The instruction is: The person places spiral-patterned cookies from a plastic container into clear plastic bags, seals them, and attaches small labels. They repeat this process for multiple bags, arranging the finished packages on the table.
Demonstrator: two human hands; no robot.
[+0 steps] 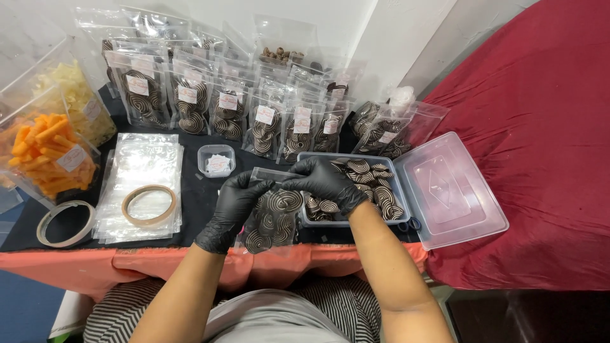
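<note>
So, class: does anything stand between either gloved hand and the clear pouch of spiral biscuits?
Nothing visible does. The left hand grips the pouch at its upper left edge, and the right hand pinches its top edge.

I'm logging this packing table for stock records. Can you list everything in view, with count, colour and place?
held pouch: one, clear, full of brown-and-cream spiral snacks, table front.
plastic box: one, clear, spiral snacks inside, lid open to the right.
filled pouches: many, labelled, in rows at the back.
empty pouches: one stack, clear, left of centre.
tape rolls: two, one on the stack, one further left.
small tub: one, clear, white slips inside.
orange sticks: one bag, far left.
left hand: black glove, gripping pouch.
right hand: black glove, at pouch mouth.
</note>
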